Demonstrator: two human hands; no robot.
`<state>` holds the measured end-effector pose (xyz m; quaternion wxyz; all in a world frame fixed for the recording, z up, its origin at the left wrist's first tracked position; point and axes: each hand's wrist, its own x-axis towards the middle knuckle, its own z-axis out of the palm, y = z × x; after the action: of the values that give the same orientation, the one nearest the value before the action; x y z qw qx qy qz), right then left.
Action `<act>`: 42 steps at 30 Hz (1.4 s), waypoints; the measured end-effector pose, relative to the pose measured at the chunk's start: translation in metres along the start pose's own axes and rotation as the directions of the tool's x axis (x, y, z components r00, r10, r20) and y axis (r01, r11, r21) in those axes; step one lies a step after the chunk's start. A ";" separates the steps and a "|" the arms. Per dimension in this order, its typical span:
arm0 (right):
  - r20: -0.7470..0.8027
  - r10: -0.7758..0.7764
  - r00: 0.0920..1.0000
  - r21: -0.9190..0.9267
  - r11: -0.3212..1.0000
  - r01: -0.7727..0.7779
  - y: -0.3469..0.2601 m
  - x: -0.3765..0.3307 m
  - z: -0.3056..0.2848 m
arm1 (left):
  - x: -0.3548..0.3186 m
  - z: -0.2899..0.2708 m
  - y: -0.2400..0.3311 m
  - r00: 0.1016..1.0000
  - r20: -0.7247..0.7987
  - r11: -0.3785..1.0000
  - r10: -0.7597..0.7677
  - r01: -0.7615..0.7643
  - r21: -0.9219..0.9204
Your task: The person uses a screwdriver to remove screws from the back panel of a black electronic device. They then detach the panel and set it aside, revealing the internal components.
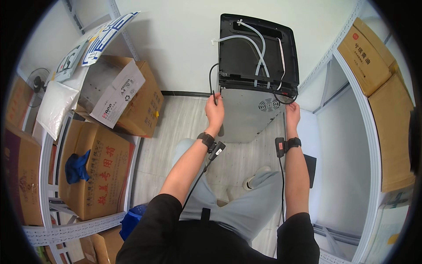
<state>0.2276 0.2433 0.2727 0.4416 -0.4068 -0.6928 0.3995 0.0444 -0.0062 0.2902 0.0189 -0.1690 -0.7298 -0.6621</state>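
A box-shaped appliance (246,119) stands on the floor in front of me, with a grey metal panel and a round vent. Its black upper part (237,61) carries pale flexible tubes (246,39). My left hand (214,115) is closed at the panel's upper left corner, around a black cable (211,75) that loops along that side. At the upper right corner, my right hand (292,118) has its fingers pinched together, close to a black wire loop (285,100). What those right fingertips grip is too small to make out.
On the left, a shelf rack (88,226) bears an open carton (147,101), a larger carton (114,176) with a blue cloth (78,167), and white packages (57,105). The right rack (373,132) holds cartons (365,57). A wall (184,44) rises behind the appliance.
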 end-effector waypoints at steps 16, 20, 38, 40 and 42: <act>0.307 0.008 0.952 0.083 0.996 -0.036 0.003 0.038 -0.025 | 0.015 0.003 0.000 0.991 0.002 0.986 0.131 -0.131 0.102; 0.263 0.074 0.962 -0.066 0.996 -0.058 -0.014 0.027 -0.023 | 0.016 0.004 -0.002 0.997 0.040 0.990 0.070 -0.075 0.122; 0.426 0.086 0.900 0.029 0.994 -0.109 0.000 0.039 -0.031 | 0.009 -0.012 -0.021 0.971 0.236 0.995 0.043 -0.022 -0.094; 0.449 0.091 0.889 0.018 0.994 -0.111 -0.003 0.041 -0.034 | 0.015 -0.013 -0.029 0.957 0.289 1.000 0.024 -0.022 -0.011; 0.478 0.092 0.874 -0.033 0.996 -0.086 -0.002 0.048 -0.035 | 0.019 -0.012 -0.030 0.956 0.293 1.000 0.007 -0.008 0.003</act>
<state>0.2466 0.2929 0.2986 0.2357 -0.3293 -0.7631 0.5036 0.0157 -0.0155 0.2675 -0.0864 -0.2679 -0.7255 -0.6281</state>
